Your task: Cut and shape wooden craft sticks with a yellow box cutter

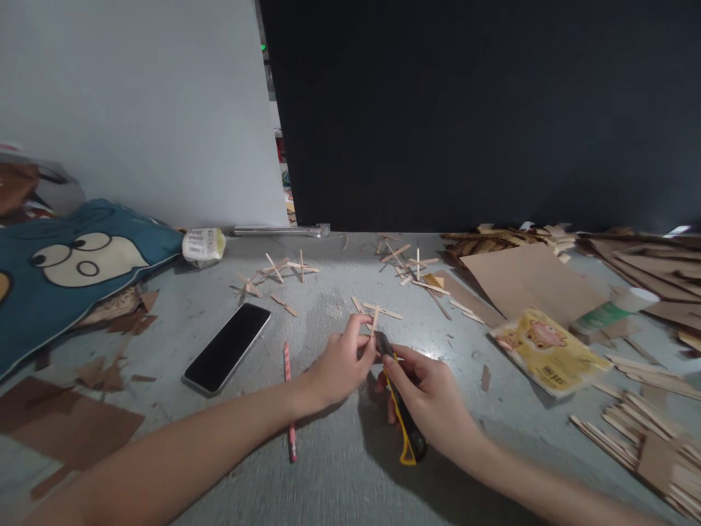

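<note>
A short wooden stick (375, 319) is pinched upright between the fingers of the left hand (340, 364), just above the grey worktop (339, 467) at centre. A yellow-black utility knife (402, 416) is gripped by the right hand (430, 398), fingers wrapped around its handle, tip set against the stick's base. A red pencil (288, 398) lies under the left wrist, a black phone (227, 348) further left. Loose sticks (383, 311) are scattered behind; a yellow packet (548, 351) and cardboard sheet (529, 281) lie right.
</note>
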A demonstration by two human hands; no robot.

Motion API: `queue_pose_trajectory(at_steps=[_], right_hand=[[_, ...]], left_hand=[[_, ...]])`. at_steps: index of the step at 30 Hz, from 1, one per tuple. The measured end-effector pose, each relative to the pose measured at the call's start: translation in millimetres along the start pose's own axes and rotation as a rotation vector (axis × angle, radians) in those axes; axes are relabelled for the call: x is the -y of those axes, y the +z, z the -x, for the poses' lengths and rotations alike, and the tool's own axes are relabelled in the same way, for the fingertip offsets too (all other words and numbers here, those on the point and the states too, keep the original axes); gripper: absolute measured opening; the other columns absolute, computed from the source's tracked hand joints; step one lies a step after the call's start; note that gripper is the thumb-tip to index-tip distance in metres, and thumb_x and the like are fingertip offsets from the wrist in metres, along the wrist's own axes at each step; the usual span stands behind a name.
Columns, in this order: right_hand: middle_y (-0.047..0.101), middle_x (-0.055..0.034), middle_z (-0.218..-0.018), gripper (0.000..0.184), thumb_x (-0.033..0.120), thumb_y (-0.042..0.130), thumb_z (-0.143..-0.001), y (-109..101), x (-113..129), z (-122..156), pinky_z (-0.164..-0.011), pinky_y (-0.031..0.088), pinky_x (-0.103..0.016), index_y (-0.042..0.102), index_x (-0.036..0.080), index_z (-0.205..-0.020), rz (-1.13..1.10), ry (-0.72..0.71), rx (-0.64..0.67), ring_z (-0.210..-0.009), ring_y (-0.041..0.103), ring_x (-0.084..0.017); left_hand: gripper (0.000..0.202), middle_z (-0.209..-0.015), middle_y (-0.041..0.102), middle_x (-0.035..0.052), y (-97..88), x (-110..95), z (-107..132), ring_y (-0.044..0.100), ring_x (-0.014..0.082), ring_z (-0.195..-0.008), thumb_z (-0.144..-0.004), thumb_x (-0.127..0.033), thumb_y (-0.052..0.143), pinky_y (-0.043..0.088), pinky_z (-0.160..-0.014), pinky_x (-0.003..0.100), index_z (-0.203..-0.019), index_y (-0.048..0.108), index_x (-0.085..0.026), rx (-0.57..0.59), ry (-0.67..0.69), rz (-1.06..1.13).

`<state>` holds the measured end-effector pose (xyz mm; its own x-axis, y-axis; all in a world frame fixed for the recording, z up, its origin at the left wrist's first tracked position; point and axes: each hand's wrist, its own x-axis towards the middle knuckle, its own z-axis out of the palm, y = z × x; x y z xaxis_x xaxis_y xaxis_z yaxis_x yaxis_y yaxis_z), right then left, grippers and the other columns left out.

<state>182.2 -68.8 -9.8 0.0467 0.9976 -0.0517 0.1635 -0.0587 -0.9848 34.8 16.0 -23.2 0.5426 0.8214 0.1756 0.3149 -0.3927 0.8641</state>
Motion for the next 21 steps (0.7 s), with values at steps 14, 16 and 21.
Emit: queue_pose_trajectory(at_steps=[14,16,21], right_hand=[[0.060,0.0019,-0.062,0.038,0.055,0.051,-0.098,-5.8,-0.3,-5.7,-0.040,0.048,-0.022,0.062,0.021,-0.085,0.099,-0.075,0.020,-0.042,0.056,-0.012],[0.061,0.0019,-0.064,0.038,0.055,0.051,-0.099,-9.2,-4.6,-6.7,-0.039,0.047,-0.022,0.062,0.021,-0.087,0.066,-0.091,0.057,-0.041,0.057,-0.012],[0.070,-0.0028,-0.082,0.030,0.045,0.051,-0.103,-27.9,-30.1,-15.5,-0.053,0.055,-0.026,0.061,0.023,-0.120,0.081,-0.474,-0.254,-0.055,0.063,-0.014]], left_hand=[[0.025,-0.075,0.077,0.0025,-0.2,0.1,-4.4,0.074,0.0193,-0.065,-0.100,-0.036,0.054,0.055,-0.062,0.028,-0.118,0.051,-0.021,-0.005,-0.042,0.203],[0.027,-0.074,0.074,0.0017,0.0,1.8,-7.4,0.073,0.0187,-0.061,-0.099,-0.041,0.056,0.054,-0.058,0.027,-0.114,0.049,-0.020,-0.021,-0.092,0.307],[0.037,-0.078,0.072,0.0012,-1.3,3.7,-13.1,0.070,0.0152,-0.054,-0.095,-0.052,0.062,0.052,-0.056,0.026,-0.106,0.045,-0.020,-0.016,-0.160,0.502]])
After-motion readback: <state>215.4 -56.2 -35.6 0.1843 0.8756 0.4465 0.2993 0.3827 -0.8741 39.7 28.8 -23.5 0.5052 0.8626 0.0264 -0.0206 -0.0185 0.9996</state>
